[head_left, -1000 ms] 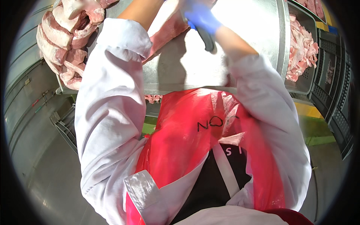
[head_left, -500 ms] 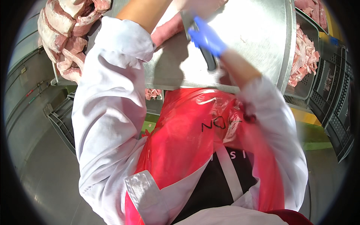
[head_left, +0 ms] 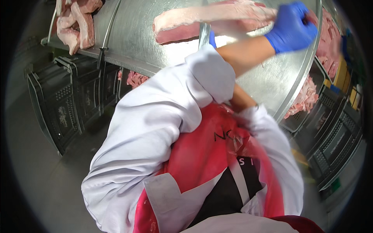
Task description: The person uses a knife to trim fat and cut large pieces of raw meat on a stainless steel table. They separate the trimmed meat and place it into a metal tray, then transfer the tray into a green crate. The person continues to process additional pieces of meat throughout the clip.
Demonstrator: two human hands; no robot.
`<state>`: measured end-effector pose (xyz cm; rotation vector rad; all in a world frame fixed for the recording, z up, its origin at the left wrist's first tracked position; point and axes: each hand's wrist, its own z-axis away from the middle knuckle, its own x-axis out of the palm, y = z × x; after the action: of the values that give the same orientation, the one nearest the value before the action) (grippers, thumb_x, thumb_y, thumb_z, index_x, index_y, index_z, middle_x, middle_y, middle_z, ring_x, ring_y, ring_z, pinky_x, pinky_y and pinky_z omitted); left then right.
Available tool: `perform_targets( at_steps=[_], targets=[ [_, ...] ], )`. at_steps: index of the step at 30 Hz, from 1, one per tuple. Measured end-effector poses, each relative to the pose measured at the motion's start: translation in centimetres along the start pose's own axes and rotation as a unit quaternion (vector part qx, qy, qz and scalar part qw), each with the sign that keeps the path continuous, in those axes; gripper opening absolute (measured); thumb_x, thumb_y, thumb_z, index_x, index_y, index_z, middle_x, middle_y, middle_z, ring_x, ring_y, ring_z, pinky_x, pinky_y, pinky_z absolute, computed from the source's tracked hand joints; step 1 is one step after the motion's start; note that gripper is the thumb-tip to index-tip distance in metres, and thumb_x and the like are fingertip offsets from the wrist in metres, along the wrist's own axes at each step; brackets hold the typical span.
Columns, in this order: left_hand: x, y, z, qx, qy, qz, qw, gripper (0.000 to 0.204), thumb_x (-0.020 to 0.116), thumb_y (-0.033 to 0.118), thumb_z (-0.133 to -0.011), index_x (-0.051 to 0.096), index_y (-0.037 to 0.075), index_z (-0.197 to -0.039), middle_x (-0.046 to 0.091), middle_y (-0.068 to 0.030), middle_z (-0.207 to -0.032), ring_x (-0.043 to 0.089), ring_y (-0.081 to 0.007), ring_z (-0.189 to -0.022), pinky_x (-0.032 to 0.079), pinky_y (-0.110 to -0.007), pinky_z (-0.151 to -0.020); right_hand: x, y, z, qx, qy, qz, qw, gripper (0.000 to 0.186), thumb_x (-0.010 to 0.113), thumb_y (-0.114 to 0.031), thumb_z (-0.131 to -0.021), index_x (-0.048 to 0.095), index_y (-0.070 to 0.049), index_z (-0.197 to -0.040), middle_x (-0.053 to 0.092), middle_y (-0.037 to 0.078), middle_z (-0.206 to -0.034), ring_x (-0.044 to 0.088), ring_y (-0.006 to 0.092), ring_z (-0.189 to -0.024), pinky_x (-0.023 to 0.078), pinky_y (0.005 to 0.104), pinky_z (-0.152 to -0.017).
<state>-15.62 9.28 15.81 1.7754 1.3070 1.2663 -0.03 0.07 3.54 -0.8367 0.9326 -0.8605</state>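
Note:
My left arm reaches across my body to the right. Its blue-gloved left hand [head_left: 293, 29] is closed in a fist over the table's right side, by the end of a long slab of meat [head_left: 175, 27]. A reddish bit shows at the fist, too blurred to name. Only a sliver of blue glove shows of my right hand [head_left: 212, 40]; the rest is hidden behind my left forearm. Beside that sliver rises the blade of a knife [head_left: 204, 35], held upright in front of the slab. The slab lies crosswise, pale fat on top and pink flesh along the near side.
The metal table [head_left: 128, 46] has a raised rim at its right. Several meat pieces [head_left: 79, 27] lie at the far left. Dark crates [head_left: 91, 91] stand below left. To the right are a crate of trimmings [head_left: 305, 99] and another heap of meat [head_left: 329, 46].
My left hand has come from beyond the top edge over to the right, its forearm now crossing in front of my right hand. The view has shifted, and the whole slab shows.

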Motion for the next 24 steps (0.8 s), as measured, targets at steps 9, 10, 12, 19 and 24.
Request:
perform_targets(
  at_steps=[9, 10, 12, 19, 24],
  targets=[
    [0.5, 4.5, -0.8, 0.043, 0.078, 0.004, 0.996, 0.008, 0.067, 0.009, -0.072, 0.066, 0.001, -0.072, 0.07, -0.0147, -0.071, 0.071, -0.0267, -0.068, 0.057, -0.035, -0.064, 3.7, -0.3, -3.8, 0.006, 0.001, 0.043, 0.999, 0.07, 0.056, -0.022, -0.095, 0.026, -0.008, -0.156, 0.069, 0.017, -0.083, 0.068, 0.026, -0.066, 0.055, 0.0362, -0.062],
    [0.5, 5.2, -1.2, 0.064, 0.086, -0.001, 0.994, 0.007, 0.067, 0.008, -0.072, 0.066, 0.001, -0.072, 0.07, -0.0147, -0.071, 0.071, -0.027, -0.068, 0.057, -0.035, -0.064, 3.5, -0.8, -4.5, 0.0, -0.001, 0.049, 0.999, 0.07, 0.056, -0.022, -0.095, 0.026, -0.008, -0.156, 0.069, 0.017, -0.083, 0.068, 0.026, -0.066, 0.055, 0.0361, -0.061],
    [0.9, 6.2, -1.0, 0.024, 0.081, 0.033, 0.996, 0.006, 0.066, 0.008, -0.072, 0.067, 0.002, -0.07, 0.069, -0.0141, -0.07, 0.071, -0.0277, -0.068, 0.057, -0.036, -0.064, 3.1, -2.2, -8.3, -0.009, 0.008, 0.045, 0.999, 0.07, 0.056, -0.023, -0.095, 0.026, -0.008, -0.156, 0.07, 0.017, -0.082, 0.067, 0.0259, -0.065, 0.055, 0.0358, -0.061],
    [0.5, 9.0, -2.1, 0.05, 0.096, 0.078, 0.991, 0.006, 0.066, 0.008, -0.073, 0.066, 0.004, -0.069, 0.07, -0.0137, -0.071, 0.071, -0.029, -0.067, 0.057, -0.036, -0.063, 6.4, -2.7, -8.2, 0.039, 0.003, 0.071, 0.997, 0.08, 0.056, -0.025, -0.093, 0.014, -0.014, -0.161, 0.071, 0.017, -0.083, 0.069, 0.0263, -0.066, 0.057, 0.0408, -0.066],
    [0.2, 10.2, -3.0, 0.058, 0.071, 0.111, 0.99, 0.007, 0.066, 0.009, -0.073, 0.065, 0.004, -0.068, 0.069, -0.0137, -0.071, 0.071, -0.0292, -0.069, 0.056, -0.037, -0.063, 8.8, -4.5, -7.9, 0.046, -0.012, 0.013, 0.999, 0.079, 0.054, -0.021, -0.094, 0.013, -0.019, -0.161, 0.068, 0.015, -0.075, 0.068, 0.0222, -0.06, 0.057, 0.0384, -0.058]
  ],
)
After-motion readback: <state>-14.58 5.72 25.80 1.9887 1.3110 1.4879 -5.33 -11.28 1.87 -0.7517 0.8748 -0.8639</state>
